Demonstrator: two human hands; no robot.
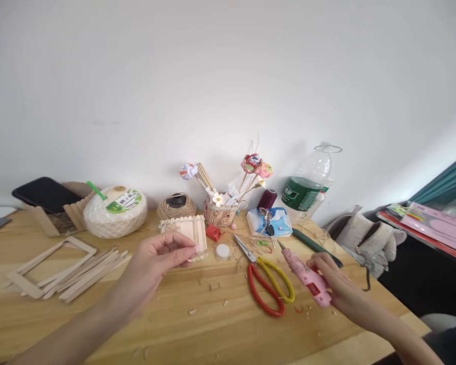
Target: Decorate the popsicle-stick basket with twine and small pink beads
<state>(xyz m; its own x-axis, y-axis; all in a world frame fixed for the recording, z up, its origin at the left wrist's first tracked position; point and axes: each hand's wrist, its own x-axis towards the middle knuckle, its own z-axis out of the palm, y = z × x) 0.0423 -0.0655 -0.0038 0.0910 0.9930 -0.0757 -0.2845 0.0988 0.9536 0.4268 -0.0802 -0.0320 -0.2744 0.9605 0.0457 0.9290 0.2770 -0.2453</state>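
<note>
My left hand [157,258] holds a small panel of glued ice-lolly sticks [184,230] upright above the wooden table [213,314], thumb and fingers pinching its lower edge. A ring shows on one finger. My right hand [332,284] grips a pink hot glue gun [306,274] that lies low over the table at the right, its nozzle pointing up and left toward the scissors. The two hands are well apart.
Red-and-yellow scissors [268,281] lie between the hands. Loose sticks and a stick frame [55,266] lie at left. A coconut drink [116,210], twine ball [177,205], flower pot [222,213], plastic bottle [307,185] and phone [45,195] line the wall.
</note>
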